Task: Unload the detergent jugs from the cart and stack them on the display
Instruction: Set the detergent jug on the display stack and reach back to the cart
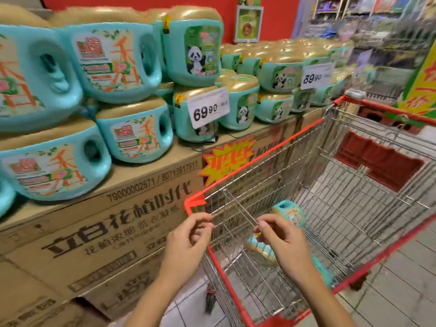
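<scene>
left hand (188, 234), right hand (283, 241) over cart (259, 156); jugs (289, 212) inside

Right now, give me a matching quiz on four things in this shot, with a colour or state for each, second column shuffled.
Things:
1 cart rim
2 jug cap
3 price tag
4 divider

Colour or state:
a white
b pinched by left hand and right hand
c red
d gold

Pairs: 1-c, 2-d, 3-a, 4-b
</scene>
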`<state>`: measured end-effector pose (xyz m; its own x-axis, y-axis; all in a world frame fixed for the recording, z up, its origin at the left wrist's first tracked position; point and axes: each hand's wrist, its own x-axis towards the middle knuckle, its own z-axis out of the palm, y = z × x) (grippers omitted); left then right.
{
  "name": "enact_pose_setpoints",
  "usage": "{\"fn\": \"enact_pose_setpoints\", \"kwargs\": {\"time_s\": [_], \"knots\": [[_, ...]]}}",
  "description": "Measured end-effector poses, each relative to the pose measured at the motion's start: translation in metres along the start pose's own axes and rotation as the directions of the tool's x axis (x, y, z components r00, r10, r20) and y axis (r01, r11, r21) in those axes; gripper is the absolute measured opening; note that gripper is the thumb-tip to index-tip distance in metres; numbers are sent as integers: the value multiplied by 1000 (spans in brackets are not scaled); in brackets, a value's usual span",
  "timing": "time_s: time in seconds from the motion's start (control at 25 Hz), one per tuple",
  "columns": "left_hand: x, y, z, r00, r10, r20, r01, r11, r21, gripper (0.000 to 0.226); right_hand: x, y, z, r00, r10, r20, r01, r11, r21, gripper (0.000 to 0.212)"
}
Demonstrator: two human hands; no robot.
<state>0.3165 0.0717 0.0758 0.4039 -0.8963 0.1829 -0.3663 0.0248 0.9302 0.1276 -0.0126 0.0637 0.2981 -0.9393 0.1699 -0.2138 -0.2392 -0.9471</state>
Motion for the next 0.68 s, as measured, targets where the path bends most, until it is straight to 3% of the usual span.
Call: {"fn": "enact_pose_setpoints", "kwargs": {"time_s": [0.16,0.4,0.56,0.68], "knots": [[-18,11,113,983,-143,114,148,988,-41,32,-8,40,-109,993,114,-3,-114,993,-32,26],[-6,23,212,982,-163,92,168,984,-52,21,17,75,-212,985,171,-17,-171,970,-172,27],[31,16,250,974,-224,20,224,974,-35,15,61,106,-236,982,180,65,-132,883,-450,6],[66,-7,277,957,-289,-12,289,957,-3,16,104,135,-239,969,211,128,-73,742,-666,19]]}}
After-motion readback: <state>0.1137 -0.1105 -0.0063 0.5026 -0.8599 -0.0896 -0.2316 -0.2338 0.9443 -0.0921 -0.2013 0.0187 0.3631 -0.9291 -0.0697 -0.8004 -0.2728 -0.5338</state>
